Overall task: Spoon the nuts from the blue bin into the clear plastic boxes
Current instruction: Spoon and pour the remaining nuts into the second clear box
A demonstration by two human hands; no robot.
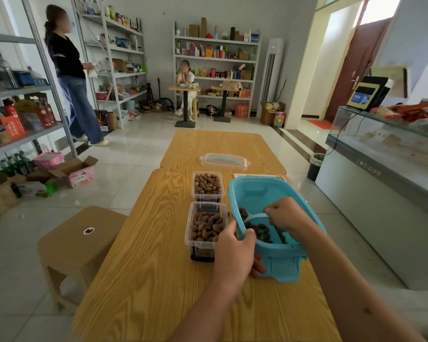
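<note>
Under R fingers point(278, 219): scoop point(256, 216), nuts point(262, 232).

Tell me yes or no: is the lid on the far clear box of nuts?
No: the far clear box stands open, nuts showing, and the clear lid lies apart beyond it on the table.

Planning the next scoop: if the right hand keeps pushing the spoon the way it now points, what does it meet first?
Probably the nuts in the bottom of the blue bin. The right hand aims the spoon left and down toward them; depth is unclear.
</note>
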